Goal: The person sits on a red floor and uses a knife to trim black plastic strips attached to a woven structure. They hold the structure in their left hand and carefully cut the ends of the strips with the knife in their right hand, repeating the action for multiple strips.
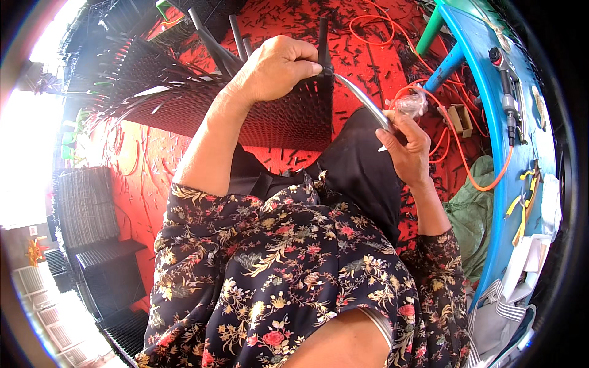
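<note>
Red floor (380, 64) littered with short black scraps spreads beneath the black woven piece (264, 119), my landmark in this remote view. Nearest, right of it, I have the right hand (408, 147), forearm angled up, thumb and fingers closed around a curved silvery tool (362, 98) whose far end reaches the piece's far right corner. The left hand (279, 67) arches over the piece, wrist bent, its thumb and forefinger drawn together at that corner; I can't tell whether a strand sits between them. Farther right of the piece I see a cardboard box (460, 121), and past it a blue table (500, 159).
</note>
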Available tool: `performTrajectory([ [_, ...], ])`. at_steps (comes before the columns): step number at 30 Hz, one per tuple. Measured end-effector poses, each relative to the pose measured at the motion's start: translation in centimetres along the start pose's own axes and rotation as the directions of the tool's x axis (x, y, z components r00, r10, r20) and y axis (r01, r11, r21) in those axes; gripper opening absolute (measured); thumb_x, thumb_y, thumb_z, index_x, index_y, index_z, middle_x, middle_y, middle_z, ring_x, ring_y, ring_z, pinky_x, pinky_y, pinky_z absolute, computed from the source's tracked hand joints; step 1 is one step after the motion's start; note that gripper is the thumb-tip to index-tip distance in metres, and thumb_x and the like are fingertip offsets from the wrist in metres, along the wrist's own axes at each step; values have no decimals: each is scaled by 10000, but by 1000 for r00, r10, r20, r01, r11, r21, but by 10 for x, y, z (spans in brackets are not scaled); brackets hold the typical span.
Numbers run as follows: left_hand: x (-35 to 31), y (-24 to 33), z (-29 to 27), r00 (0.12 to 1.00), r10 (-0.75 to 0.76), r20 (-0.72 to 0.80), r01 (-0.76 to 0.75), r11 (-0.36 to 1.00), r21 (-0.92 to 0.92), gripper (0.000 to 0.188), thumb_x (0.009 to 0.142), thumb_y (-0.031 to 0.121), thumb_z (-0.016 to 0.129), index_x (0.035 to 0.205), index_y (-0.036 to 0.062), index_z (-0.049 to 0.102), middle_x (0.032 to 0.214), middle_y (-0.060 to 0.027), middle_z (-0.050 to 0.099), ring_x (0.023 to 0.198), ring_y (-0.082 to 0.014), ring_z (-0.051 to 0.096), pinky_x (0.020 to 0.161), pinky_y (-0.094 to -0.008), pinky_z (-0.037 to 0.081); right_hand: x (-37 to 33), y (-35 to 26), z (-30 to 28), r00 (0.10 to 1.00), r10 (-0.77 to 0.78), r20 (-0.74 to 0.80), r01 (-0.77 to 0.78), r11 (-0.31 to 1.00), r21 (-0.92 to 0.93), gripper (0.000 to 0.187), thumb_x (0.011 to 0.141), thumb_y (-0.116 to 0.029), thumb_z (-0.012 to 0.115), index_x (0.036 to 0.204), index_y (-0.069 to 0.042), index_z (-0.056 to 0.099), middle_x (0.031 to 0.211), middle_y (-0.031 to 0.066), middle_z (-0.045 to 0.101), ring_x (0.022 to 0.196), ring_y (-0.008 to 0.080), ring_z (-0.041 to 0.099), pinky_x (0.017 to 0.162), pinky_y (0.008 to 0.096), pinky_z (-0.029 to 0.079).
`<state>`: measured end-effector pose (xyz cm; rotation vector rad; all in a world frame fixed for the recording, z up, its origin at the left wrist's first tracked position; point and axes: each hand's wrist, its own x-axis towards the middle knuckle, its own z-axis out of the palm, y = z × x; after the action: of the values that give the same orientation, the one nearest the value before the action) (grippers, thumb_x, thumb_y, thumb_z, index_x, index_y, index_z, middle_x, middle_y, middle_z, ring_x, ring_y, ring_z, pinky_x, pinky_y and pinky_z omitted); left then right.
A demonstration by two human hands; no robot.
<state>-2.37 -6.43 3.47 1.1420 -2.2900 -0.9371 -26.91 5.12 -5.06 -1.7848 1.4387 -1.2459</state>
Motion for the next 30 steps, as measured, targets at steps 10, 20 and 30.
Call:
performTrajectory([
  [10, -9, 6, 1, 1000, -13, 10, 14, 998, -56, 149, 835, 121, 586, 800, -23, 595, 608, 22, 448, 590, -47, 398, 541, -236, 346, 12, 0, -13, 990, -93, 109, 99, 994, -48, 308, 756, -81, 703, 1041, 4, 623, 763, 71, 585, 687, 152, 556, 655, 270, 447],
  [20, -15, 1, 0, 1000, -9, 27, 12, 992, -126, 153, 846, 72, 562, 929, -37, 631, 707, 5, 562, 642, -47, 464, 588, -218, 390, 36, -13, -8, 964, -137, 229, 127, 990, 55, 293, 751, -17, 663, 1038, 0, 609, 721, 50, 528, 617, 130, 488, 575, 259, 404],
  [30, -17, 2, 2, 999, 26, -22, -27, 998, -60, 157, 851, 85, 556, 935, -19, 637, 699, 4, 575, 642, -43, 485, 594, -217, 409, 40, -19, -13, 886, -431, 169, 451, 887, -100, 200, 683, -2, 664, 871, -41, 611, 639, 52, 499, 513, 179, 489, 472, 305, 374],
])
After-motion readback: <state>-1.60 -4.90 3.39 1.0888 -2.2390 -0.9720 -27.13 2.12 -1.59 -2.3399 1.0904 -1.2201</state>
